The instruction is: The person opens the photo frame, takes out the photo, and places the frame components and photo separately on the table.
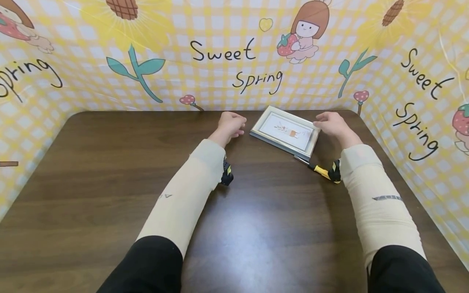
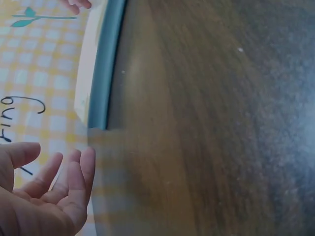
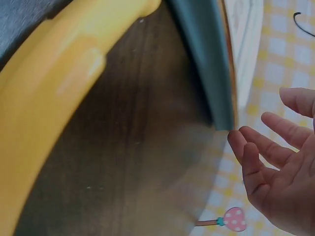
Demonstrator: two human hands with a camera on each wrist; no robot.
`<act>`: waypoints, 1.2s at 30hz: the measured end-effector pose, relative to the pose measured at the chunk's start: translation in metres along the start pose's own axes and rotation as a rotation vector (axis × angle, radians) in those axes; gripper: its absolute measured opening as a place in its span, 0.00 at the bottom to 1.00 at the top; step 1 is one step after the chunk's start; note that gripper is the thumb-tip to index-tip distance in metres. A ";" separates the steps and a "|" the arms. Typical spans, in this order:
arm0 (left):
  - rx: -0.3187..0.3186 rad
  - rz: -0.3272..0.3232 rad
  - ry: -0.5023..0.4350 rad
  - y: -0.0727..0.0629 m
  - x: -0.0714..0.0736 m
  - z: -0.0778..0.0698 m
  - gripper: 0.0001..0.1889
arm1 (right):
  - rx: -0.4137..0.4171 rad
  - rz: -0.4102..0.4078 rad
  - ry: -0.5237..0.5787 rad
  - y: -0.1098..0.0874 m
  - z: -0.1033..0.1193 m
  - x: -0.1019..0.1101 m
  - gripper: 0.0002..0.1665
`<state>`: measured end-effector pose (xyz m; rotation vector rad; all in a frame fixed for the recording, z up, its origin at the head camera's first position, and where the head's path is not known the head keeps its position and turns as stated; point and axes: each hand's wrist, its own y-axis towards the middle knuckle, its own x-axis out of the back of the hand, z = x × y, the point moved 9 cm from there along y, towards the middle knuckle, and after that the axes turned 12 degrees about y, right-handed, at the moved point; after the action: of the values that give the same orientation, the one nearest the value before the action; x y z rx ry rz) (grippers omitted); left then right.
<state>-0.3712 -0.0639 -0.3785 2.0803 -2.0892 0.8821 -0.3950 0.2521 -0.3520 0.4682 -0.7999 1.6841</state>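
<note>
A picture frame with a pale border and a small printed drawing lies flat near the table's back edge, its blue-grey side facing the left wrist camera. My left hand hovers just left of it, apart from it, with loosely bent fingers and nothing in them. At the frame's right end is my right hand, its fingertips at the corner; whether they touch cannot be told. It holds nothing. A screwdriver with a yellow and black handle lies between the frame's front corner and my right wrist.
The dark wooden table ends at a yellow checked cloth that rises behind it and on both sides. Each wrist wears a small black device on its inner side.
</note>
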 end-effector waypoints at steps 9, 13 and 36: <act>-0.008 -0.047 0.103 0.008 -0.008 0.006 0.12 | -0.085 -0.044 0.178 0.004 -0.022 -0.001 0.33; -0.021 -0.038 0.102 0.010 -0.013 0.006 0.13 | -0.121 -0.053 0.259 0.005 -0.028 -0.003 0.32; -0.015 -0.024 0.058 0.019 -0.019 0.012 0.12 | -0.103 -0.055 0.230 0.012 -0.018 -0.018 0.27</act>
<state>-0.3832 -0.0533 -0.4034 2.0425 -2.0312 0.9094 -0.3998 0.2514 -0.3800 0.2182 -0.6940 1.6032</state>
